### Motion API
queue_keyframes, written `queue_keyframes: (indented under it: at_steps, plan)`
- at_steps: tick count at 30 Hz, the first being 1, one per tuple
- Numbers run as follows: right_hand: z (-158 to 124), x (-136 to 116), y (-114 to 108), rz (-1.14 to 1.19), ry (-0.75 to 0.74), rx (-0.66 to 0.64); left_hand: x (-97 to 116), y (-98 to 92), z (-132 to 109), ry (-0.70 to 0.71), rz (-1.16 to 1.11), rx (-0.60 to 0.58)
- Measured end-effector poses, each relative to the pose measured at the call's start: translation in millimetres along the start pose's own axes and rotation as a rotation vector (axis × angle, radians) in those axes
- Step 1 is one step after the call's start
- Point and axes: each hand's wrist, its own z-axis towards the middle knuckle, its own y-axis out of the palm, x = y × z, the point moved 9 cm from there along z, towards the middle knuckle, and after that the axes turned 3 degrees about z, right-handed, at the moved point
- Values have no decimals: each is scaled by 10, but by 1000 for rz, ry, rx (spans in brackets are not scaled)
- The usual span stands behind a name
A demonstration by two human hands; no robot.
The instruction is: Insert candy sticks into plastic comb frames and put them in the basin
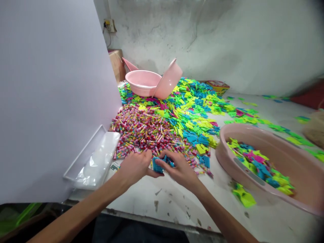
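A small blue plastic piece point(159, 164) sits between my two hands at the front of the table. My right hand point(179, 168) pinches it from above and the right. My left hand point(134, 166) cups it from the left, with the thumb along its lower edge. Directly behind my hands lies a heap of small pink-and-red striped tubes point(143, 131), and my left fingers rest near its edge. Beyond and to the right spreads a pile of neon green, yellow, blue and pink plastic pieces point(192, 108).
A pink plastic basin point(249, 131) holding neon pieces stands at the right, with green pieces point(243, 197) beside it. Two more pink basins point(141, 82) stand at the back. A white tray with a clear bag point(87, 158) sits left, against a tall white board point(50, 94).
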Motion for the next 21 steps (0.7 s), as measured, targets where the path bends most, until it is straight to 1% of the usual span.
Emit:
queue_keyframes:
  at_steps: [4,7,10,12,14,17,19,21]
  plan:
    - [20,71,63,-10,11,-53,30,41,-24,14,46,-45]
    - [47,136,116,20,31,-89,40,86,-29,32,37,-65]
    - [77,189,131,87,67,-73,33,142,-29,37,11,-88]
    - [96,196,114,109,72,-38,20,162,-32,26,-15,-91]
    - [104,215,101,153,89,-11,-18,140,-41,-17,-26,-48]
    - [81,350,137,287,206,-5,-50,79,-77,-64,-3,67]
    - [51,459,196,356,284,-26,-15,92,-107,-37,6,108]
    - [37,526,235,400,305,-40,44,130,-133,20,-8,133]
